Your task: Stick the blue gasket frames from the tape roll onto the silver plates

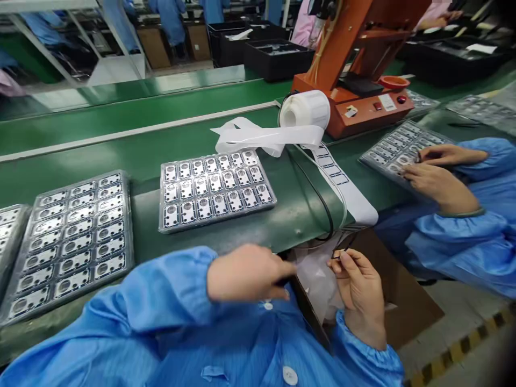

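Black and thin, a small strip [338, 255] sits pinched between thumb and forefinger of the right hand [360, 295], its long axis slanting up and away from the grip. Just left of that grip, the left hand [245, 274], fingers pressed together, rests by a cardboard box [397, 290] and a clear plastic bag [316, 282]; any hold is hidden.

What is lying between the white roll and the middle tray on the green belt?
Loose white film loops lie there on the green belt, seen in the head view.
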Demonstrator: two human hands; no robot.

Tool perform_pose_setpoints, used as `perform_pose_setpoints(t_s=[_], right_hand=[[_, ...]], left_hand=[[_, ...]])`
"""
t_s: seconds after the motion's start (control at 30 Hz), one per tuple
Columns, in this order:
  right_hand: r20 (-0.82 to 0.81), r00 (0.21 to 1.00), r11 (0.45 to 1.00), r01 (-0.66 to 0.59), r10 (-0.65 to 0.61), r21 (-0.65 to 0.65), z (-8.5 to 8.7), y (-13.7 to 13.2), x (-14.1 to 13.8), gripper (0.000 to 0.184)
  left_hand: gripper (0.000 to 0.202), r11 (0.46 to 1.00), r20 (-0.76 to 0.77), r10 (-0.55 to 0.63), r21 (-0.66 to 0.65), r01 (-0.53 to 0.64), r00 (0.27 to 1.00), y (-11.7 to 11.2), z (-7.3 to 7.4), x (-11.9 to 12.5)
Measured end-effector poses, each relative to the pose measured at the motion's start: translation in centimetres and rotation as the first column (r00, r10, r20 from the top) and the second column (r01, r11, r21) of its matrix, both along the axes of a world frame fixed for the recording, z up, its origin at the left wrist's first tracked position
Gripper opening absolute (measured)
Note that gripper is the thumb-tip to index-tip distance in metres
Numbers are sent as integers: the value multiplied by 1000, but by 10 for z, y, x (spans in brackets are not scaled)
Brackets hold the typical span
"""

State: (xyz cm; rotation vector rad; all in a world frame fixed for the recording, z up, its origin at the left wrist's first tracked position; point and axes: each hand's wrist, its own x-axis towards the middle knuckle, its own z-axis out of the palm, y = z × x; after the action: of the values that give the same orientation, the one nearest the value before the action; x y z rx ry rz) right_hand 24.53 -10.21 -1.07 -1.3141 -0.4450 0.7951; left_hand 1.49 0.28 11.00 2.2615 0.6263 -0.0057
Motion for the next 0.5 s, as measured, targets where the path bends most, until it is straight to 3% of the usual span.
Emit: perform_pose_setpoints(t_s=[0.07,0.13,0.23,0.3,0.37,0.5], right_hand=[[-11,998,998,-69,69,-6,-5,3,-7,33],[23,990,990,-137,137,-30,-9,3,-13,31],[79,980,983,-176,181,-61,-14,0,-21,31],[84,982,984,-165,171,-72,-18,-2,-25,34],[82,983,984,-154,162,-88,-22,-4,-28,36],[70,984,978,-153,164,-138,-25,-7,-29,38]], left_hand=[[29,997,-30,37,65,-35,999,45,1,-1],[27,970,6,204,136,-203,979,98,-4,2],[35,855,23,432,306,-418,901,175,-14,10],[42,768,-1,507,455,-451,862,214,-23,15],[49,730,-28,534,519,-445,845,239,-32,18],[64,732,-85,529,549,-404,844,260,-44,24]])
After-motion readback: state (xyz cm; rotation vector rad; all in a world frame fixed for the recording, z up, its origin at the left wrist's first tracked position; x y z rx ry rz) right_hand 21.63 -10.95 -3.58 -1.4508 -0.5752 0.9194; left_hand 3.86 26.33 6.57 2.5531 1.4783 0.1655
